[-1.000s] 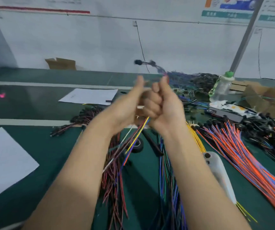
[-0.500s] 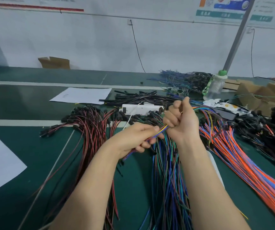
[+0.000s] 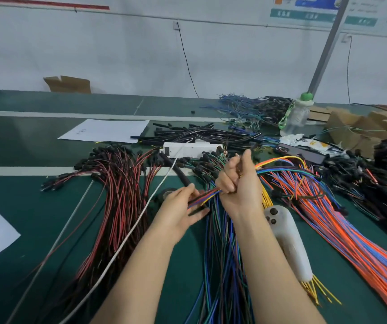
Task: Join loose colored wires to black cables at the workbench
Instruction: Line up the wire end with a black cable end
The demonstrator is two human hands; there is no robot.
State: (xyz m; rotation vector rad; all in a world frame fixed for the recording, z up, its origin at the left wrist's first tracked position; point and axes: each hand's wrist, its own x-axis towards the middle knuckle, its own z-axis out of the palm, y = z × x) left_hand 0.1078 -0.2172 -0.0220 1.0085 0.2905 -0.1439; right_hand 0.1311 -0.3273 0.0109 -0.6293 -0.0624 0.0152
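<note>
My right hand [image 3: 239, 183] grips a thin bundle of coloured wires [image 3: 281, 168], which loops out to the right in yellow, blue and green strands. Just below and left of it, my left hand [image 3: 178, 210] pinches the same bundle's lower end [image 3: 207, 194] between thumb and fingers. Under both hands lies a long sheaf of blue and green wires [image 3: 223, 265]. Black cables [image 3: 206, 134] are piled behind the hands, near a white power strip [image 3: 192, 148]. A thick black cable [image 3: 176, 168] runs from the strip toward my left hand.
Red-and-black leads [image 3: 117, 195] fan out at the left, orange and blue wires [image 3: 351, 235] at the right. A white handheld tool [image 3: 288, 239] lies beside my right forearm. A plastic bottle [image 3: 297, 115], paper sheets [image 3: 108, 130], a tape roll [image 3: 164, 194] and cardboard pieces [image 3: 356, 127] sit on the green bench [image 3: 24, 206].
Both hands have come down from in front of my face to just above the bench. They have drawn apart, the left sliding down along the wire bundle.
</note>
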